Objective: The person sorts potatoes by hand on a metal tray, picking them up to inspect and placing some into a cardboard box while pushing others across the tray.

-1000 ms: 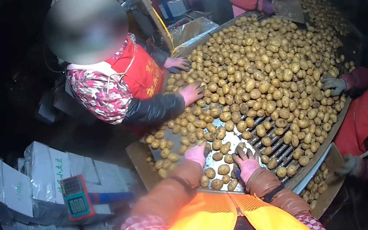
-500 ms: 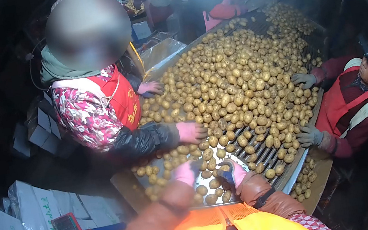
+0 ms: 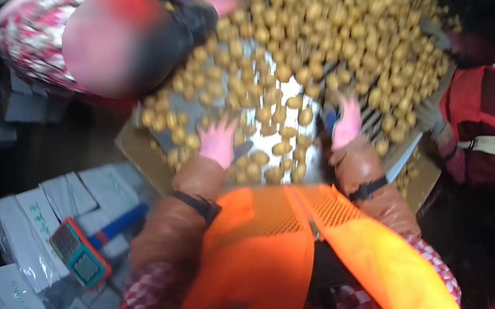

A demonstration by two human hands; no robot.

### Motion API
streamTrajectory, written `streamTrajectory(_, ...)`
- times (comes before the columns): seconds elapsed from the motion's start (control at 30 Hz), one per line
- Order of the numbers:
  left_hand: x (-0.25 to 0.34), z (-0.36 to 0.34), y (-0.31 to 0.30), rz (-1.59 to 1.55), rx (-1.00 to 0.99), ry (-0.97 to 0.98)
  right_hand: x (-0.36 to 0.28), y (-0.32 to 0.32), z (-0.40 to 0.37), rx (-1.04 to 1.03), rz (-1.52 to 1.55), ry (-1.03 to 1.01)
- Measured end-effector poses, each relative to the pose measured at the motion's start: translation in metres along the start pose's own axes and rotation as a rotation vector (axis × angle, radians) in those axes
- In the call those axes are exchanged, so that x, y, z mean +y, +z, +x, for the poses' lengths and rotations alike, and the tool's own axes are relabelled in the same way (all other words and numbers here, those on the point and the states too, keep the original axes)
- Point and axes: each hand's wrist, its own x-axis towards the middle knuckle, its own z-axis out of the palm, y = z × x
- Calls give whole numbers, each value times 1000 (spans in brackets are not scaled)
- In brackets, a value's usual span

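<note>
Many potatoes (image 3: 282,148) lie on a shiny metal sorting surface (image 3: 268,142) in front of me. My left hand (image 3: 218,141), in a pink glove, is over the left part of it with fingers spread, beside several loose potatoes. No potato shows in its grasp. On the right, my right hand (image 3: 345,119), in a pink glove with a dark blue palm side, is at the edge of the slatted section (image 3: 374,123). Its thumb stands apart from the fingers and nothing is visibly held. Motion blurs the fingertips of both.
A dense potato heap (image 3: 340,6) covers the far side. One co-worker's pink-gloved hand (image 3: 221,0) is at upper left; another's grey-gloved hand (image 3: 430,116) is at right. White boxes (image 3: 74,196) and a scale display (image 3: 81,256) stand left.
The view has tilted downward, so the potatoes and co-workers appear higher. My hands have moved farther apart, and the left one's fingers now show spread.
</note>
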Motion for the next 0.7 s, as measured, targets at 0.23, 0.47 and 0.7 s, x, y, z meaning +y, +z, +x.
streamTrajectory(0.23, -38, 5, 15, -159, 398, -104, -60, -15, 44, -22, 169, -338)
streamTrajectory(0.47, 3, 39, -28, -124, 481, -72, -77, -17, 50, -170, 266, -310)
streamTrajectory(0.7, 41, 143, -86, -135, 55, -237, -117, 7, 25, -767, 140, -438)
